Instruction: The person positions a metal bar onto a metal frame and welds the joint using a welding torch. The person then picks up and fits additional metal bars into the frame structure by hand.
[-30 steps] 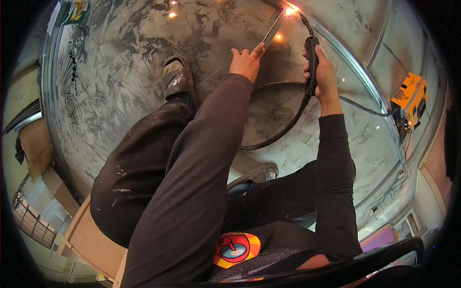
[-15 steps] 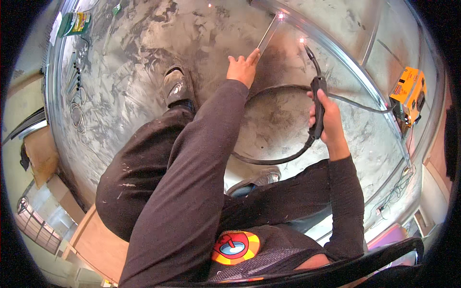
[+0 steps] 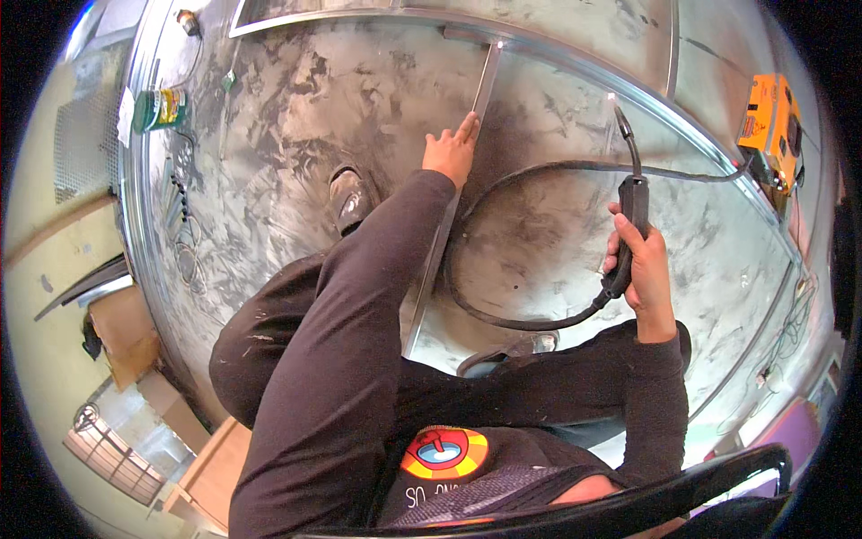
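1. Black welding torch [image 3: 635,202] sits in the right hand [image 3: 648,260], its handle passing between palm and curled fingers [image 3: 614,244], which are clamped around it.
2. Beyond those fingers, the torch's curved neck reaches forward and bends slightly left; a small glow shows at its tip, just short of the curved silver metal rail [image 3: 620,70] and well to the right of the joint.
3. Thin metal bar [image 3: 435,260] runs from a bright spot at that joint back toward the person, passing under the left sleeve [image 3: 359,296].
4. Left hand [image 3: 449,153] touches this bar along its right side; the outer fingers are spread apart, but whether thumb and forefinger pinch the metal cannot be told.
5. Black cable [image 3: 530,323] loops across the stained floor [image 3: 305,99] between the hands, then runs right to the orange welding machine [image 3: 770,126], well apart from both.
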{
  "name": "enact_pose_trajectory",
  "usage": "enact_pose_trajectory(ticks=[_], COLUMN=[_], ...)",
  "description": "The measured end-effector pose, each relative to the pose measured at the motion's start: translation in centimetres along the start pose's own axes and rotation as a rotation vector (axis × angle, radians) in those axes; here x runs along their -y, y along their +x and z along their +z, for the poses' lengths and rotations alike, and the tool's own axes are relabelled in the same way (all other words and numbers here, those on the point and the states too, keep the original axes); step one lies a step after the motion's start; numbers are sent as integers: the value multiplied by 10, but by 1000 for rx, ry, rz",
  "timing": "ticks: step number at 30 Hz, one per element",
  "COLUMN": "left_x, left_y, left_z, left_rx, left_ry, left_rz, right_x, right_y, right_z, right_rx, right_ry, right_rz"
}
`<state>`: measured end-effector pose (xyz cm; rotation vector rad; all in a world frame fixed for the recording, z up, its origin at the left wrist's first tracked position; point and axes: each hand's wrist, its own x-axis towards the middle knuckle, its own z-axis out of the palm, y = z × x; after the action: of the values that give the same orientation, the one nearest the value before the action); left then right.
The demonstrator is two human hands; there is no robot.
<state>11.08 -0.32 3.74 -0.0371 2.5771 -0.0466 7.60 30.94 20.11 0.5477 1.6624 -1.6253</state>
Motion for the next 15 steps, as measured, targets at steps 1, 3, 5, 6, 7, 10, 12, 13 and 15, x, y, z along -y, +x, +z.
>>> enact_pose_trajectory(ticks=[1, 3, 5, 6, 7, 10, 12, 13, 15], left_x=[1, 2, 12, 12, 13, 9, 2, 1, 10], left_y=[1, 5, 7, 12, 14, 21, 34, 44, 68], left_z=[-1, -3, 8, 12, 11, 1, -18, -33, -64], left_rx=[-2, 32, -13, -58, -58, -91, 57, 53, 224], left_ry=[17, -8, 50, 82, 101, 259, 455, 473, 552], left_rz=[10, 61, 86, 120, 134, 193, 320, 353, 683], right_x=[2, 5, 10, 13, 16, 19, 23, 24, 28], right_y=[-5, -17, -26, -33, -40, -59, -79, -90, -111], right_z=[-1, -4, -1, -1, 0, -6, -10, -13, -13], right_rx=[-6, -30, -42, -69, -91, -145, -234, -297, -440], right_ry=[1, 12, 60, 85, 113, 154, 162, 158, 126], right_rz=[-19, -67, -89, -105, -117, -197, -218, -233, -276])
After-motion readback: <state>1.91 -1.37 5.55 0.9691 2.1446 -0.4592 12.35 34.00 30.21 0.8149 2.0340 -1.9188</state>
